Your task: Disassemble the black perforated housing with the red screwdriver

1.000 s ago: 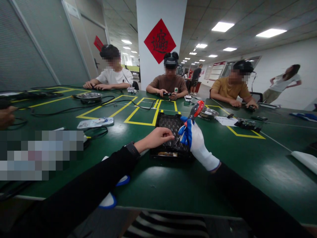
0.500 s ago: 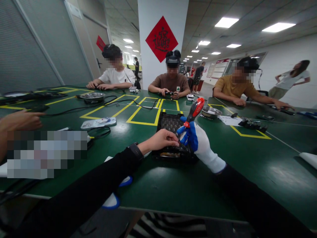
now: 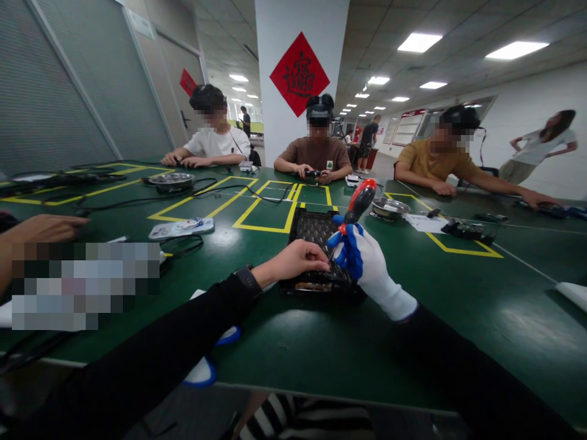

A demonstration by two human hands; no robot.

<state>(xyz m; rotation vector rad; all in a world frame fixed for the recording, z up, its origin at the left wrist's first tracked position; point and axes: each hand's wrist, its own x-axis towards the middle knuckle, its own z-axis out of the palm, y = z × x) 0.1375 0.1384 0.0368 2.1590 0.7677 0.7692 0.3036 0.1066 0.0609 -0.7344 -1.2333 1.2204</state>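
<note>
A screwdriver (image 3: 360, 203) with a red and black handle is gripped by my right hand (image 3: 362, 260), which wears a white glove with blue-coated fingers. The handle tilts up and to the right, and the shaft points down toward a black plastic case (image 3: 316, 228). My bare left hand (image 3: 300, 260) hovers over the near part of the case, thumb and finger pinched close to the screwdriver's lower end. Whatever sits in that pinch is too small to make out. The case has a patterned inner surface; both hands cover part of it.
A white and blue glove (image 3: 202, 371) lies at the table's near edge. Left of the case are a phone-like object (image 3: 181, 228) and cables. Metal bowls (image 3: 170, 180) and black parts (image 3: 468, 231) stand farther off. A co-worker's hand (image 3: 46, 229) rests at far left; others sit opposite.
The screwdriver handle has shifted slightly left. My left hand keeps its pinch in nearly the same place. At right, a co-worker's hand has reached farther right.
</note>
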